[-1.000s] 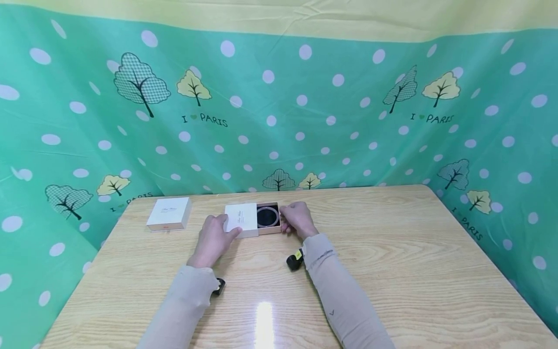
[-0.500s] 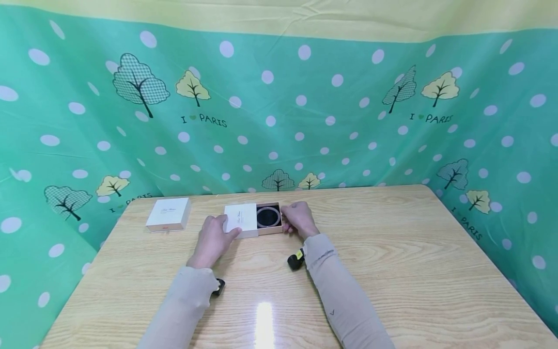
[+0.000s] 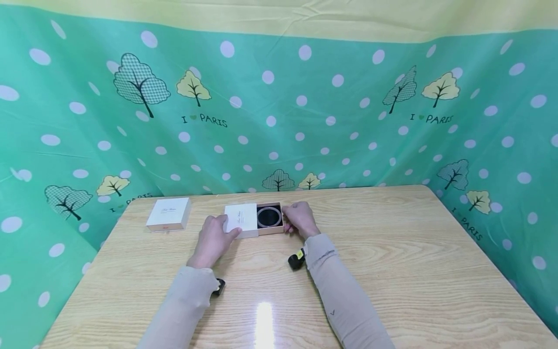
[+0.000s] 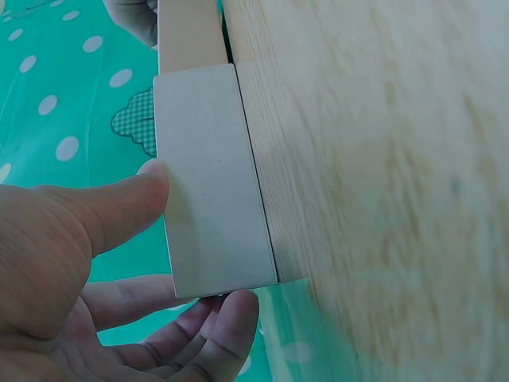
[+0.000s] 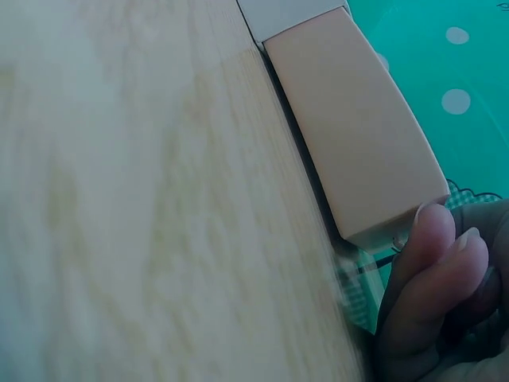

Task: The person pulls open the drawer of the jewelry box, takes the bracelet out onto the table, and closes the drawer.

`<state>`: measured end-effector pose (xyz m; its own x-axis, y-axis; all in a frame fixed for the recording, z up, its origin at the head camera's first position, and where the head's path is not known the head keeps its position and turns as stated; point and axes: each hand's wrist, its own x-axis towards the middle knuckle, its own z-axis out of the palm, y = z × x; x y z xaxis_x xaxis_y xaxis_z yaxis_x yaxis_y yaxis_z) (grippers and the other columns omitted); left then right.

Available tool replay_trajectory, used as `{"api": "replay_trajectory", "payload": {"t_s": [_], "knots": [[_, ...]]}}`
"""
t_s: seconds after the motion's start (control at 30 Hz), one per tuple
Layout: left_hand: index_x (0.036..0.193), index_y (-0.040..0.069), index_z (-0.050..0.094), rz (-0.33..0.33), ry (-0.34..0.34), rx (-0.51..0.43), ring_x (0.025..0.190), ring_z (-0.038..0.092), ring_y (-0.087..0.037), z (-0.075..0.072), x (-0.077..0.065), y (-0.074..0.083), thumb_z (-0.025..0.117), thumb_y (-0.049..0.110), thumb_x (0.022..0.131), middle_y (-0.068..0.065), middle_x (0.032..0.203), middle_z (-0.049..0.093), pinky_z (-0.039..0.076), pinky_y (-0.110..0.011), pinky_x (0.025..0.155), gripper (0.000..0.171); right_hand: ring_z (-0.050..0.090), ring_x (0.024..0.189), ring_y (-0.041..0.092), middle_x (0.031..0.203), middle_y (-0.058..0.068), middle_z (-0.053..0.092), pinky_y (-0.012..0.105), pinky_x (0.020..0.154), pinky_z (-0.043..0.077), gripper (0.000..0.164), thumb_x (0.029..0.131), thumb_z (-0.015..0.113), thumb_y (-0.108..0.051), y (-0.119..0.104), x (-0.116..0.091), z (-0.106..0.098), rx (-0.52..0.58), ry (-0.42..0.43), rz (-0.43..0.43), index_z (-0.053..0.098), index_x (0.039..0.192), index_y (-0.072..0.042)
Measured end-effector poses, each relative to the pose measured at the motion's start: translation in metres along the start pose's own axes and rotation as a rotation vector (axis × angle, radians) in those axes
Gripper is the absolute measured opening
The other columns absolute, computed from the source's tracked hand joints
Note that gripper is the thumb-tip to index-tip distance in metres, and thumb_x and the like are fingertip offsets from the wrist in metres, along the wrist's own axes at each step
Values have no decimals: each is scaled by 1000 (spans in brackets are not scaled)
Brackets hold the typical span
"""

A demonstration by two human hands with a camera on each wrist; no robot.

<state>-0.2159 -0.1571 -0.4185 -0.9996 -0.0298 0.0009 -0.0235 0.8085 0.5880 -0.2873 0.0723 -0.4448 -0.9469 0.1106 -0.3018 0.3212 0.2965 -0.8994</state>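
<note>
A drawer box lies at the back middle of the table, its white sleeve (image 3: 241, 216) on the left and its pinkish-tan drawer (image 3: 271, 231) partly out to the right. Inside the drawer's black lining rests a pale, ring-shaped bangle (image 3: 269, 226). My left hand (image 3: 213, 242) holds the sleeve, thumb at its top edge and fingers at its left end, as the left wrist view shows on the sleeve (image 4: 211, 183). My right hand (image 3: 301, 219) has curled fingers at the drawer's right end. In the right wrist view, these fingers (image 5: 433, 231) meet the drawer (image 5: 358, 131); their exact hold is partly hidden.
A second white box (image 3: 169, 213), closed, stands at the table's back left. Behind the wooden table (image 3: 392, 252) hangs a green dotted curtain (image 3: 305, 116), close to the back edge.
The drawer has slid slightly to the right out of the sleeve, with the bangle inside it. My right hand has moved right along with it; my left hand stays in place.
</note>
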Motion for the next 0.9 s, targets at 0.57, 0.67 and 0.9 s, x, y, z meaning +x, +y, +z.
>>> {"api": "replay_trajectory", "payload": {"t_s": [0.57,0.67,0.9], "knots": [[136,-11,43,1,-1,-1,104,49,-34,1,0,0,67,27,90,-28,123,46,42,-51,96,64,51,37,16,48,8,56,23,33,40,22,88,55,-16,0,0,-2,-30,19,2,58,71,-4],[136,-11,44,2,0,-1,103,49,-34,1,0,0,67,27,90,-27,122,46,43,-51,96,64,51,36,16,48,8,56,23,33,40,23,88,55,-17,1,0,-3,-36,25,-4,57,70,-4],[136,-10,43,-4,2,-1,102,49,-33,1,-1,0,67,27,90,-27,122,46,43,-51,95,64,51,36,16,48,8,57,23,33,40,24,88,55,-18,1,0,-2,-42,30,-1,57,69,-5]]}}
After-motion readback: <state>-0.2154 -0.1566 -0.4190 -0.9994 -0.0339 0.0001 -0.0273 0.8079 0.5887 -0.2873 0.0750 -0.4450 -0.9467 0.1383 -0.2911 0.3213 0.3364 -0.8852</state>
